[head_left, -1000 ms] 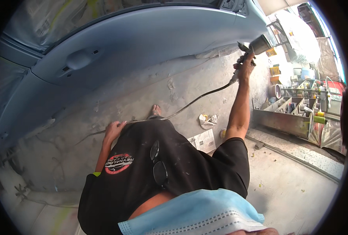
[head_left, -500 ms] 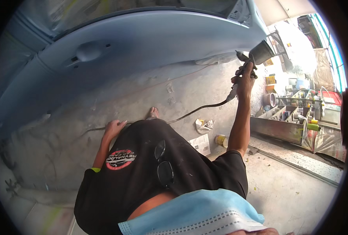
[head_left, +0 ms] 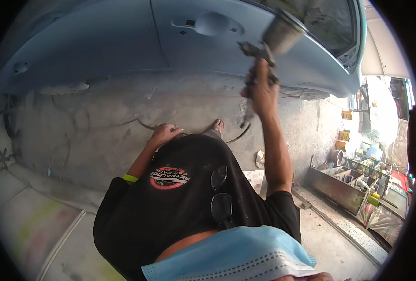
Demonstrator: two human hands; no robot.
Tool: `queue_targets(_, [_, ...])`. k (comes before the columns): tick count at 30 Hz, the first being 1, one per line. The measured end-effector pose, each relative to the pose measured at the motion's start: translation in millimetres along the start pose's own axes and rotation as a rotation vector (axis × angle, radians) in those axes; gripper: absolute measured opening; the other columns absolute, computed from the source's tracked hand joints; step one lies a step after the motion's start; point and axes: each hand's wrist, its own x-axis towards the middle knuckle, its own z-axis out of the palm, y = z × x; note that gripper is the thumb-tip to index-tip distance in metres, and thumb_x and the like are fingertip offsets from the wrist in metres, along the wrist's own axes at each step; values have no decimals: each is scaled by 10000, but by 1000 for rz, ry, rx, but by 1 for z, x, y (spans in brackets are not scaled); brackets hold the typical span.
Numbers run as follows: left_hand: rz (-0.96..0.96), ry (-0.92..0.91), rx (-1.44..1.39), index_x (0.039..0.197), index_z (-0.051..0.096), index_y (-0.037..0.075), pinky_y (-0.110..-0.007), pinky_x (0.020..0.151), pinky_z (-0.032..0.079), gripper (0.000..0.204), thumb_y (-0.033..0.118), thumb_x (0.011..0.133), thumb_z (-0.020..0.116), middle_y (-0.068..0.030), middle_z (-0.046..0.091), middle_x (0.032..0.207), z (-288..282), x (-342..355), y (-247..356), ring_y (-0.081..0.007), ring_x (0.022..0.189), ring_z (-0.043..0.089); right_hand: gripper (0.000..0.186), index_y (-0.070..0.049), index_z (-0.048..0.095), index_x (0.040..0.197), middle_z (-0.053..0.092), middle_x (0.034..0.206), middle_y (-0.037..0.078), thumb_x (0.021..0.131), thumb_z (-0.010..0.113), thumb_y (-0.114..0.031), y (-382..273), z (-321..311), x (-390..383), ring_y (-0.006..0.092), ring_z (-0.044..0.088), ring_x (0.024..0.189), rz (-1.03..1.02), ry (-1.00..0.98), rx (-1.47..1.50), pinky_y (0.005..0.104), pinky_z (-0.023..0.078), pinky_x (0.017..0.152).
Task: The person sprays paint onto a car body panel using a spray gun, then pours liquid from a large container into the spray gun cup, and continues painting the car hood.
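Observation:
In my right hand (head_left: 262,91) is a spray gun (head_left: 283,33), its grey cup uppermost and its body in front of the car door. My fingers wrap around its handle, somewhat blurred. Behind it stretches the blue-grey side of a car (head_left: 123,44), with a recessed door-handle cup (head_left: 212,23). A dark air hose (head_left: 238,136) hangs from the gun's handle and passes behind my shirt. Low at my left side, my left hand (head_left: 164,133) is closed around the hose, which trails off leftward over the floor.
A metal tray with compartments (head_left: 334,185) holds cans and bottles at the right. Printed paper (head_left: 254,179) and a crumpled wrapper (head_left: 260,159) lie on the concrete floor (head_left: 104,154). A dark stand (head_left: 5,154) is at the far left. My bare foot (head_left: 218,125) shows beneath me.
My right hand has carried the spray gun leftward and up across the car door. The view has shifted left along the car. My left hand still grips the hose.

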Motion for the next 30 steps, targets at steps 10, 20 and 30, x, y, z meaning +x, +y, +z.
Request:
queue_targets(10, [-115,-37,-199,788,664,-29,-409,643,460,667,622,869,540,-202,620,694,5,-42,-53,-306,682,636,537,-17,605,1036,611,783,84,977,468,-533,-41,147,-20,136,548,441,-93,-489,200,259,457,376])
queue_targets(20, [-99,-84,-81,790,678,7,-430,689,481,636,624,863,540,-204,651,759,0,-12,-3,-361,777,656,484,-34,573,964,556,703,50,985,475,-507,17,-31,29,142,543,447,-54,94,168,270,458,381])
queue_targets(30, [21,-92,66,798,679,8,-450,670,461,602,584,896,531,-219,624,735,8,39,87,-395,751,623,520,-48,565,919,565,682,59,953,502,-563,39,-297,84,162,523,421,-43,459,117,266,424,383])
